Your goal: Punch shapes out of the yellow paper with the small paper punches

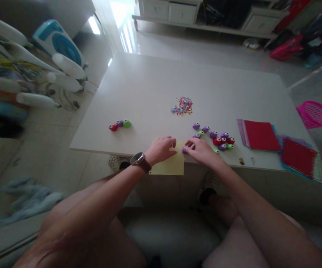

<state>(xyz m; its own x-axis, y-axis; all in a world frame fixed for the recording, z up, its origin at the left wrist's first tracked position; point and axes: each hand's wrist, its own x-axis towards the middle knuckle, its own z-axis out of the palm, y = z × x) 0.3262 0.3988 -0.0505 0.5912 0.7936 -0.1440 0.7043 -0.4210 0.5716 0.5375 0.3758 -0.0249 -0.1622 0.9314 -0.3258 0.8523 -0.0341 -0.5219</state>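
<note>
A yellow sheet of paper (168, 166) lies at the table's front edge, its lower part hanging over. My left hand (162, 149) rests over the sheet, with a gap between the thumb and the bent fingers; nothing shows between them. At the sheet's right edge, my right hand (200, 149) has its fingers closed on a small purple craft punch (183, 150). Just right of that hand stands a group of red, purple and green craft punches (217, 140). Three more punches (120, 124), red, purple and green, stand in a row to the left.
Beyond my hands lies a pile of colourful paper bits (182, 105). To the right are a stack of coloured sheets (262, 135) and a second stack with punched edges (300, 158). Two small objects (241, 161) lie near the front edge. A pink basket (317, 114) stands beyond the table's right side.
</note>
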